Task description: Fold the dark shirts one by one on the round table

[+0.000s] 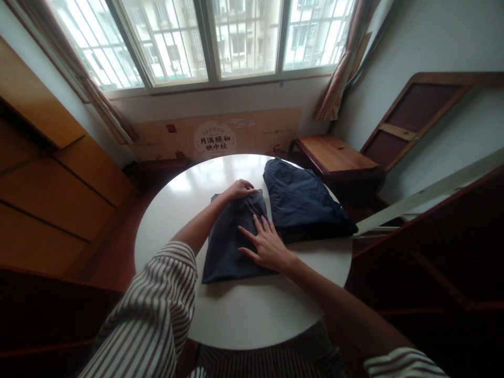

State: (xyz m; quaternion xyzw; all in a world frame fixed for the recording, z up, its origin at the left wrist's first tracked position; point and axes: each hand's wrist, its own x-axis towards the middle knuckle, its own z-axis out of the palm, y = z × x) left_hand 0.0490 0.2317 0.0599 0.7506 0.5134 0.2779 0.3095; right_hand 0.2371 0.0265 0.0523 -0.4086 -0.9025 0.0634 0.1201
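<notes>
A folded dark grey-blue garment [230, 247] lies on the white round table [165, 226]; its exact kind does not show. At the garment's far edge is my left hand [239, 189], its fingers bent together around the cloth near the upper right corner. My right hand [265, 245] rests flat on the garment's right side with the fingers spread. Just to the right, a second folded garment [301, 197], darker navy, sits on the table, its right end reaching past the rim.
Beyond the table stands a low wooden table [336, 153] at the right, beside a wood-framed panel [409, 121]. A printed cardboard panel [244, 131] leans under the barred window [244, 42]. Wooden cabinets [39, 220] line the left side. A dark red surface [441, 262] is at right.
</notes>
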